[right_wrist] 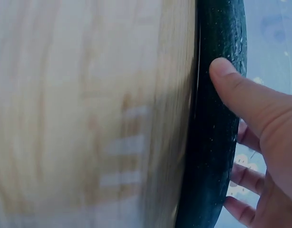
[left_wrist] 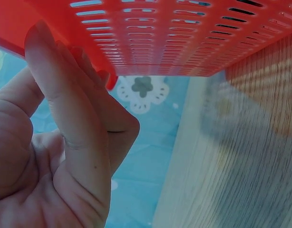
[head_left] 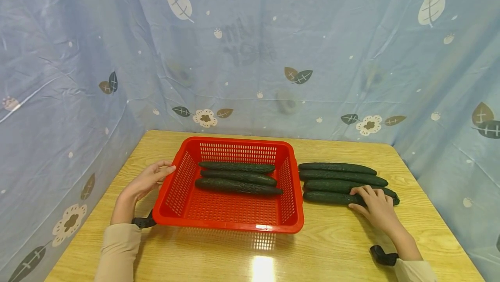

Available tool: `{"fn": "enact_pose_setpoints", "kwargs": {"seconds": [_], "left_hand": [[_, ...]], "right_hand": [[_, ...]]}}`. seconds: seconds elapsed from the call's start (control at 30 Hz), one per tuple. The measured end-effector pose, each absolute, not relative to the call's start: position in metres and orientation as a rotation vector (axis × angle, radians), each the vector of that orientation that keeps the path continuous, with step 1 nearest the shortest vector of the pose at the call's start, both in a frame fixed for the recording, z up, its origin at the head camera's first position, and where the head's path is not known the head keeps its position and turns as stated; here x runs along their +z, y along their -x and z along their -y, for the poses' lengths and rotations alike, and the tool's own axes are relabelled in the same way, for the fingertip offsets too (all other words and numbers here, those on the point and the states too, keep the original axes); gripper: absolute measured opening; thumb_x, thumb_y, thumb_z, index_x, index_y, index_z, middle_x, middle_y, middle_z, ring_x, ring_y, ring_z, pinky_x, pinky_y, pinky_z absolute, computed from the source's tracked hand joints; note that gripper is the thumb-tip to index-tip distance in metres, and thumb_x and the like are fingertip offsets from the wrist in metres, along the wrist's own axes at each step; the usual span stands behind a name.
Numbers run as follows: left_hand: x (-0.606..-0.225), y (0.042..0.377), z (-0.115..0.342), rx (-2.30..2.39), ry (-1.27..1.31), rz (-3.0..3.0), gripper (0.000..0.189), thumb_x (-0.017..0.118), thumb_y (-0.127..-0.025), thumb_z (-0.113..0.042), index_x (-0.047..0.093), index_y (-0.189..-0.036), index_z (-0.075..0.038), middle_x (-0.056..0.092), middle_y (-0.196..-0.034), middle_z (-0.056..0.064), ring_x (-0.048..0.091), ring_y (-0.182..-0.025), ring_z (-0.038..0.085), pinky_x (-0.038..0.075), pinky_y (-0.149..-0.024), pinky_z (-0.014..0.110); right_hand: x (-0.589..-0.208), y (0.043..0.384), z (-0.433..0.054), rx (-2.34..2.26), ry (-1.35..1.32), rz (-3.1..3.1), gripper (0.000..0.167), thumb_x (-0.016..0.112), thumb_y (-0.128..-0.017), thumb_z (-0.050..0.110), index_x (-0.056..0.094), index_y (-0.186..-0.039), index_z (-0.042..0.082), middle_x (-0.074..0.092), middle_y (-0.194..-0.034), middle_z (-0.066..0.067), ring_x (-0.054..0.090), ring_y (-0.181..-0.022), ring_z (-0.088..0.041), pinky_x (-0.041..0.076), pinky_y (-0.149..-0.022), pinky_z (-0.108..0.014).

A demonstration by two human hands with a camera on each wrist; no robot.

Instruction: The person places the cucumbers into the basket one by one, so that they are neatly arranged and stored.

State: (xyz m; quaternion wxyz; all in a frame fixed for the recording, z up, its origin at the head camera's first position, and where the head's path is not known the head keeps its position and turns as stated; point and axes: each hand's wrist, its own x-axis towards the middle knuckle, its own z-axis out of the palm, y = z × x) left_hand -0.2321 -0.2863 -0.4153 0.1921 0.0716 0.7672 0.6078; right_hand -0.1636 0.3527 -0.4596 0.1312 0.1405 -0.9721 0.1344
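A red plastic basket [head_left: 230, 226] stands on the table with three dark green cucumbers [head_left: 238, 186] lying side by side in it. My left hand [head_left: 150, 180] is at the basket's left rim, holding it between thumb and fingers; the left wrist view has the fingers [left_wrist: 65, 95] against the slotted red wall. To the right of the basket, several more cucumbers [head_left: 337, 167] lie in a row. My right hand [head_left: 376, 208] grips the nearest cucumber [head_left: 328, 197] of that row near its right end. In the right wrist view its thumb [right_wrist: 227, 71] presses the near side, the other fingers reaching around the far side.
The wooden table [head_left: 332, 247] extends in front of the basket and cucumbers. A blue patterned curtain [head_left: 250, 56] encloses the back and both sides. Black wrist straps [head_left: 383, 256] sit at both sleeves.
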Motion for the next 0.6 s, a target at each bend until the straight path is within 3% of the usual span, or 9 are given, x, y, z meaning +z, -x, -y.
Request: {"fn": "enact_pose_setpoints", "kwargs": {"seconds": [0.27, 0.5, 0.6], "left_hand": [[-0.4158, 0.2321, 0.2863, 1.727, -0.226, -2.131, 0.037, 0.045, -0.099, -0.027, 0.035, -0.121, 0.001, 0.067, -0.094, 0.001, 0.067, -0.081, 0.019, 0.054, -0.069, 0.042], [-0.4158, 0.2319, 0.2869, 1.72, -0.229, -2.125, 0.033, 0.044, -0.099, -0.027, 0.036, -0.119, -0.001, 0.068, -0.091, 0.001, 0.067, -0.079, 0.02, 0.054, -0.067, 0.041], [-0.4153, 0.2314, 0.287, 1.729, -0.252, -2.115, 0.033, 0.044, -0.099, -0.027, 0.036, -0.118, -0.001, 0.068, -0.091, 0.001, 0.067, -0.079, 0.02, 0.054, -0.068, 0.041]], "right_hand": [[-0.458, 0.1587, -0.3523, 0.462, -0.449, 2.845, 0.026, 0.063, -0.088, 0.026, 0.055, -0.11, 0.013, 0.054, -0.106, -0.009, 0.046, -0.096, -0.038, 0.031, -0.076, -0.057], [-0.4569, 0.1557, -0.3483, 0.623, -0.405, 2.95, 0.028, 0.046, -0.098, 0.027, 0.05, -0.118, 0.007, 0.05, -0.107, -0.01, 0.044, -0.094, -0.029, 0.028, -0.065, -0.035], [-0.4564, 0.1559, -0.3474, 0.638, -0.39, 2.977, 0.03, 0.044, -0.099, 0.028, 0.051, -0.118, 0.005, 0.051, -0.107, -0.01, 0.045, -0.096, -0.03, 0.031, -0.066, -0.036]]}}
